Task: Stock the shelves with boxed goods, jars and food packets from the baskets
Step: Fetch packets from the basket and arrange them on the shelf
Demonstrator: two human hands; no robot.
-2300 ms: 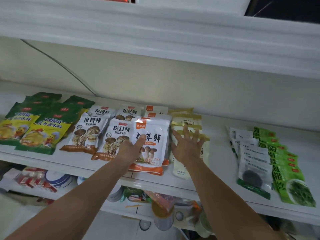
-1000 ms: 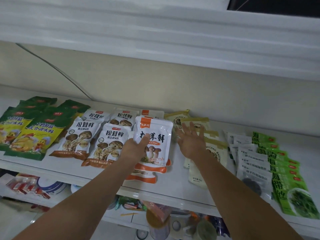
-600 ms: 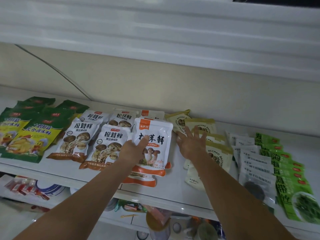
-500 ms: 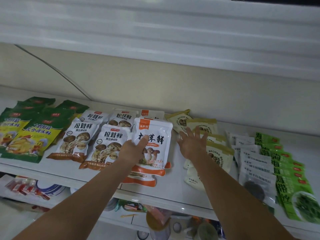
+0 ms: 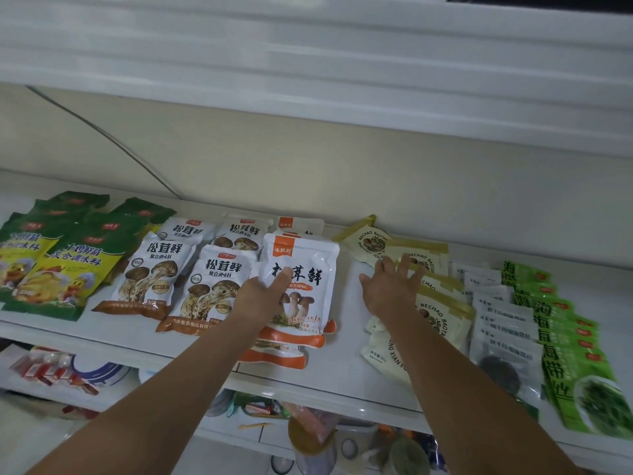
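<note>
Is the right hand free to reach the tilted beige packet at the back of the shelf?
Probably yes: the right hand is open and empty, and the tilted beige packet lies just beyond it, mostly uncovered.

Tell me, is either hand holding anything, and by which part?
Left hand grips the white mushroom packet by its left edge, thumb on front; right hand holds nothing.

Open shelf (image 5: 346,354) lane between white mushroom packets (image 5: 308,255) and beige packets (image 5: 442,313), right hand (image 5: 390,293) partly in it. Upper shelf (image 5: 308,63) caps headroom. Rear strip by wall (image 5: 342,173) probably free.
</note>
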